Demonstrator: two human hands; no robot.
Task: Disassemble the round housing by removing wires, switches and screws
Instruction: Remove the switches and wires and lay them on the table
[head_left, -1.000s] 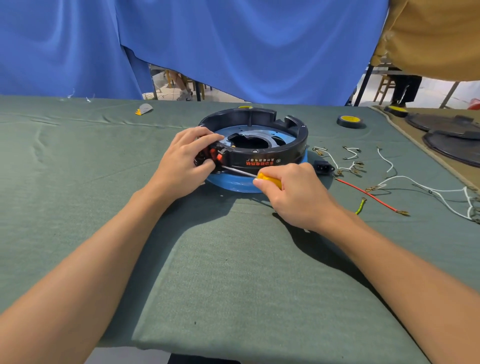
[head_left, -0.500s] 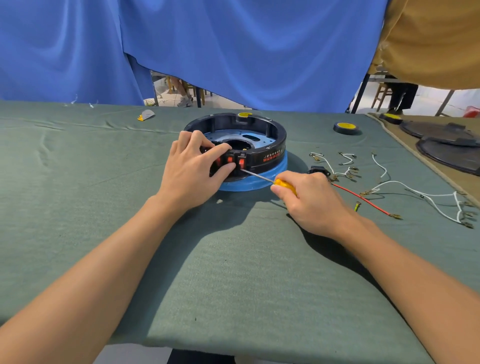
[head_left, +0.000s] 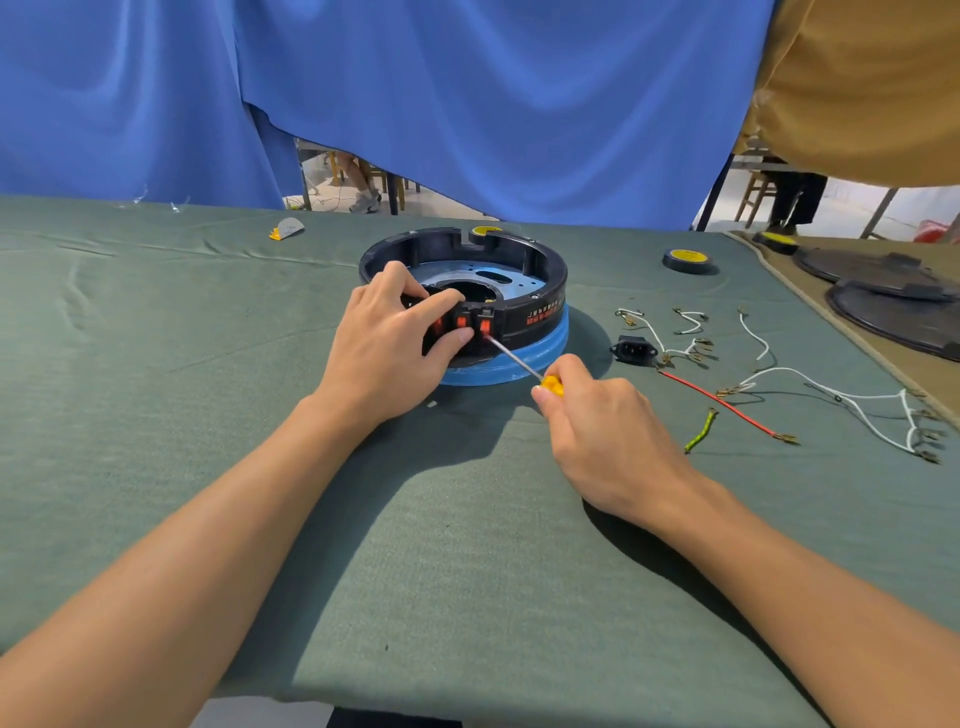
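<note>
A round black housing (head_left: 540, 280) with a blue base stands on the green cloth at centre. Red rocker switches (head_left: 484, 326) sit in its near wall. My left hand (head_left: 387, 348) grips that wall, fingers over the rim and thumb beside the switches. My right hand (head_left: 602, 431) holds a yellow-handled screwdriver (head_left: 551, 386); its metal tip touches the rightmost red switch. Loose wires lie to the right: white ones (head_left: 831, 389), a red one (head_left: 722, 402) and a green-yellow piece (head_left: 701, 430). A black power socket (head_left: 634, 349) lies beside the housing.
A yellow-topped black roll (head_left: 687, 260) sits at the back right. Dark round covers (head_left: 893, 306) lie on a brown mat at far right. A small grey and yellow piece (head_left: 287, 228) rests at the back left. Blue curtain hangs behind the table.
The housing has been turned, bringing the red switches round to face me. My right hand with the screwdriver has shifted right, its tip now at the rightmost switch.
</note>
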